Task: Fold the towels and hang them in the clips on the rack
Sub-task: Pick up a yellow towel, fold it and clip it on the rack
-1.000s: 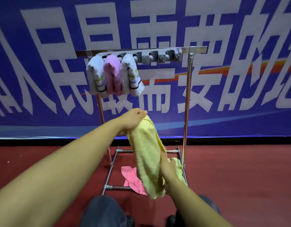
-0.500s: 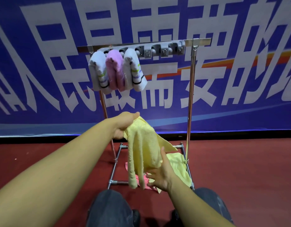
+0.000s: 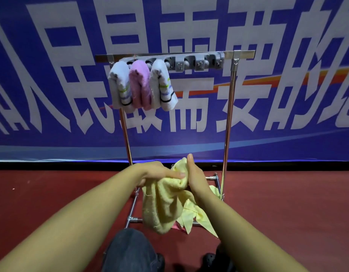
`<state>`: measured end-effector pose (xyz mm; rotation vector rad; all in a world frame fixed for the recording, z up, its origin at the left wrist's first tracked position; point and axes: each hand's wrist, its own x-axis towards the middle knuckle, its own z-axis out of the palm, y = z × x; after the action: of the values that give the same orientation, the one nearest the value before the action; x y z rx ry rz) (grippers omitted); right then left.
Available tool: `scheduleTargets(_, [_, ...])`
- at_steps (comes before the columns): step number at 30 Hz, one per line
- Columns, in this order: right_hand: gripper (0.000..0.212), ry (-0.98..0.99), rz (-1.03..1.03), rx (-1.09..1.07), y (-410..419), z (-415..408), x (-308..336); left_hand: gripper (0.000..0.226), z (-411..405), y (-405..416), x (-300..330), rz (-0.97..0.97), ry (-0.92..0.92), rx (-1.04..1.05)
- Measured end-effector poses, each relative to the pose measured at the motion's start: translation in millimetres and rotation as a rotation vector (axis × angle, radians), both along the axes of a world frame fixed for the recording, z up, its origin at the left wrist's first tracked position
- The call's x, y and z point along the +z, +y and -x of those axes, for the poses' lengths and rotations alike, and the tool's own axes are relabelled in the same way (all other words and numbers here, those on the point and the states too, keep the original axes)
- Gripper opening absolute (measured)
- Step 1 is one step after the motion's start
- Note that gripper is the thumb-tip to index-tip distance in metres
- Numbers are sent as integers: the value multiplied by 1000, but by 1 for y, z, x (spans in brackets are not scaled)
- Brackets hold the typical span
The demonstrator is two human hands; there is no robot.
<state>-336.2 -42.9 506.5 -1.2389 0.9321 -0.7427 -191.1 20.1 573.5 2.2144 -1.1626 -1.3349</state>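
A yellow towel (image 3: 161,205) hangs bunched between both hands in front of the metal rack (image 3: 229,107). My left hand (image 3: 158,172) grips its top from the left, thumb lying across the cloth. My right hand (image 3: 195,177) holds the same bunched top from the right. On the grey clip bar (image 3: 197,62) hang a white striped towel (image 3: 118,87), a pink towel (image 3: 140,83) and a second white striped towel (image 3: 162,85), side by side at the left end. The clips to their right hold nothing.
A second yellow cloth (image 3: 199,214) and a pink cloth (image 3: 176,225) lie on the red floor inside the rack's base frame (image 3: 133,209). My knees (image 3: 130,250) are at the bottom edge. A blue banner (image 3: 287,95) stands close behind the rack.
My right hand has come up from the towel's lower edge to its top beside my left hand, doubling the towel over. The camera has tilted down a little.
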Motion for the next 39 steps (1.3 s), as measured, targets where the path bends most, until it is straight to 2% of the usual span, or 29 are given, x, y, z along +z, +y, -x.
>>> scheduleTargets(2, [71, 78, 95, 31, -6, -1, 7, 47, -2, -3, -14, 96, -70, 29])
scheduleTargets(4, [74, 72, 87, 34, -16, 0, 5, 38, -6, -2, -22, 209, -14, 74])
scheduleTargets(8, [72, -133, -171, -6, -23, 8, -6, 32, -16, 1, -29, 328, 280, 138])
scheduleTargets(11, [57, -83, -149, 1, -20, 15, -22, 29, -17, 3, -25, 462, 560, 266])
scheduleTargets(12, [60, -51, -157, 2, -16, 16, -24, 29, -17, 3, -22, 491, 618, 295])
scheduleTargets(15, [86, 48, -267, 25, -13, 16, -37, 26, -19, 6, -18, 513, 629, 323])
scheduleTargets(17, [115, 118, -343, 112, -10, 18, -40, 26, -19, 7, -17, 522, 645, 338])
scheduleTargets(18, [120, 128, -355, 182, -5, 21, -36, 30, -18, 7, -16, 529, 657, 350])
scheduleTargets(20, [109, 105, -337, 325, 3, 21, -29, 43, -15, 7, -16, 544, 682, 354])
scheduleTargets(22, [96, 20, -309, 372, 11, 19, -23, 47, -13, 6, -17, 541, 700, 359])
scheduleTargets(25, [93, -158, -275, 288, 14, 14, -22, 43, -13, 6, -19, 536, 686, 373])
scheduleTargets(28, [79, -313, -257, 197, 10, 14, -19, 33, -18, 7, -19, 528, 673, 379])
scheduleTargets(30, [67, -261, -155, 204, 6, 12, -14, 29, -20, 7, -19, 522, 629, 352])
scheduleTargets(32, [53, -83, 42, 178, 1, 9, -13, 32, -17, 9, -18, 530, 592, 359])
scheduleTargets(35, [55, 86, 233, 142, -2, 10, -17, 39, -17, 10, -18, 529, 536, 385])
scheduleTargets(39, [49, 273, 438, 118, -7, 13, -20, 29, -19, 12, -15, 517, 499, 429])
